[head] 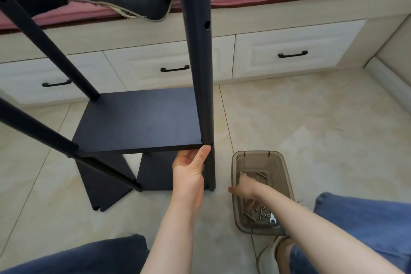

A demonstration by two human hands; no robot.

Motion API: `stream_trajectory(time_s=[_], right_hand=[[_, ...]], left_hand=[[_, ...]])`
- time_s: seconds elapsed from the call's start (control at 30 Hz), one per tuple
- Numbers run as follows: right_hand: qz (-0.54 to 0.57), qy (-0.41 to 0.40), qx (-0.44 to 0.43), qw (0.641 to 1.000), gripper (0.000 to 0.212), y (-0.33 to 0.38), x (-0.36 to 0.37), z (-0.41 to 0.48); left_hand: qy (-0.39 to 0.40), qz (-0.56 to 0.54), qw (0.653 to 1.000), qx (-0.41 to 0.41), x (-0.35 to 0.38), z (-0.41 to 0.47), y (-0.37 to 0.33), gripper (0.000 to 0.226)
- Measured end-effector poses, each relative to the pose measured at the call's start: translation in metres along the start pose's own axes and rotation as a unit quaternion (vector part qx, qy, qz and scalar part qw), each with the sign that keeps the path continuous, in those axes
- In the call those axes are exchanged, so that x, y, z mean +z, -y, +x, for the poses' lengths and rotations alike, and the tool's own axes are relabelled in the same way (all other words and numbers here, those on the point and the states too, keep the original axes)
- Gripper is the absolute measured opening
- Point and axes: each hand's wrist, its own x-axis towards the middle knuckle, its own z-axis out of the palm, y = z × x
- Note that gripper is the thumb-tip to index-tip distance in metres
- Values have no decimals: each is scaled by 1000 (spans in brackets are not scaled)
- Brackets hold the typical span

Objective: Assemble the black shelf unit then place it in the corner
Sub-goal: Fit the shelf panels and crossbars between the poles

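Note:
The black shelf unit stands on the tiled floor. One shelf board [138, 122] sits between upright black poles; the nearest pole [200, 73] rises at the board's front right corner. My left hand [191, 169] holds that corner from below, with the thumb against the board's edge beside the pole. My right hand [246, 187] reaches down into a brown see-through plastic box [255, 153]; its thumb stands apart and its fingers are blurred among the screws [260, 211]. A small wrench [272, 218] lies in the box. Two loose black boards [106, 182] lie on the floor under the shelf.
Behind the unit a bed platform with cream drawers [289, 53] runs across the back, with a pink mattress and clothes on top. Two more poles [44, 40] slant in from the left. My knees in blue jeans [367, 218] frame the bottom, with a shoe [280, 249] by the box.

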Motion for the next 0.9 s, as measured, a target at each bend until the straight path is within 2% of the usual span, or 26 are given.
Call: stream_trajectory(time_s=[0.07,0.2,0.3,0.47,0.63,0.83,0.9], right_hand=[[12,-11,-26,1000,56,1,5,9],[13,-5,-67,998,72,7,11,18],[15,-21,-98,995,75,8,14,27],[138,-38,-120,982,37,-1,-1,33],[-38,-34,-56,997,22,-30,4,34],[-186,-7,-37,982,38,-42,37,46],[-224,-18,-42,974,38,-44,44,50]], left_hand=[[2,-6,1000,3,1,0,0,60],[-1,8,1000,4,2,-1,0,57],[-4,12,1000,2,2,-1,0,53],[-7,13,1000,0,2,-2,0,49],[-5,14,1000,-5,3,-2,1,54],[1,19,1000,-5,1,-2,2,47],[5,10,1000,-12,0,-4,3,54]])
